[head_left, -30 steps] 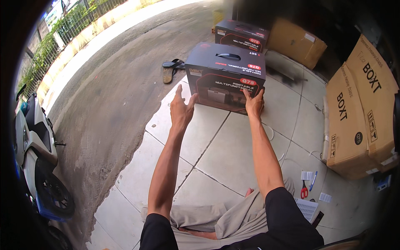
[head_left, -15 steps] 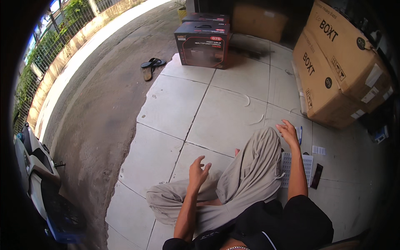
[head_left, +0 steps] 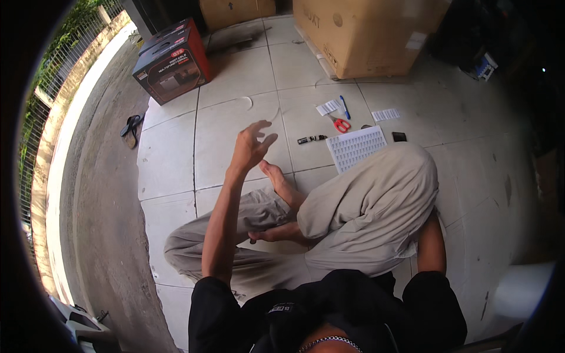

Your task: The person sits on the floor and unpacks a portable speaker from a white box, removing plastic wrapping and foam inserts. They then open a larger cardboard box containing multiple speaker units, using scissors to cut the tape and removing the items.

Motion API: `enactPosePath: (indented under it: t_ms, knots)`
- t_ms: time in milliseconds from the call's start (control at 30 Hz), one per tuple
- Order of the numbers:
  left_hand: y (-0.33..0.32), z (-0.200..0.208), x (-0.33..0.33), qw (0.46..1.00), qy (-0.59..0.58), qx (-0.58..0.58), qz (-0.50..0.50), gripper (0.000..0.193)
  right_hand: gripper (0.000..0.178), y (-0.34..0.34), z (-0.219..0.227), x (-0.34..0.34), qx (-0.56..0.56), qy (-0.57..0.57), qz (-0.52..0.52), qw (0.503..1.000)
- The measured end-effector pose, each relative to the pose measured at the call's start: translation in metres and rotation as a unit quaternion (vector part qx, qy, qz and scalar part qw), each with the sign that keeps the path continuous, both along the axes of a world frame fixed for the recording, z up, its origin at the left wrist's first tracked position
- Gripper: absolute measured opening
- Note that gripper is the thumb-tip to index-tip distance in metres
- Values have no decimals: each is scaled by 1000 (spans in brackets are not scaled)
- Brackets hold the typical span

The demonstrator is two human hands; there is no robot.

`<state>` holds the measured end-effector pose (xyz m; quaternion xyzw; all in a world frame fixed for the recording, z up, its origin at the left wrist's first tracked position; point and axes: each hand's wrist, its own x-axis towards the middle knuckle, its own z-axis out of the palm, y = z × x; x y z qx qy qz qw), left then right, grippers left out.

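My left hand is raised above the floor tiles, fingers spread and holding nothing. My right forearm goes behind my raised right knee, which hides that hand. Beyond the knee lies a white sheet covered with rows of small labels. Close to it are red-handled scissors, a blue pen and a small black-and-silver item of unclear kind. One printed label strip lies by the scissors, another strip farther right. A flat dark object shows past the knee.
A large brown carton stands at the back. Black-and-red product boxes are at the back left, with sandals on the rough ground nearby. A motorbike is at the lower left edge. Thin pale strips lie on the tiles.
My view has swung to the right. The left hand has reached forward and stays open. The right hand, raised near the knee before, has dropped behind it. Scissors and pen now show fully.
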<state>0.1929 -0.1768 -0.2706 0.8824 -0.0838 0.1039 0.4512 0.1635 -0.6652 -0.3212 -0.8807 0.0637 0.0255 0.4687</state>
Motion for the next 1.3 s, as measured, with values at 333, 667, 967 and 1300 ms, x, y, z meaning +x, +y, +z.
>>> enactPosePath:
  t_ms: [333, 667, 967, 1300]
  knots:
    - [-59, -27, 91, 995, 67, 75, -13, 31, 54, -14, -36, 3, -174, 42, 219, 959]
    - [-180, -144, 178, 956, -3, 228, -185, 36, 47, -17, -91, 18, -224, 6, 293, 930]
    - [-230, -184, 229, 879, -87, 186, -430, 28, 38, -6, -81, 10, -176, 43, 129, 975]
    - [-242, -187, 208, 834, 79, 259, -481, 44, 38, -3, -59, 67, 22, 154, -119, 981]
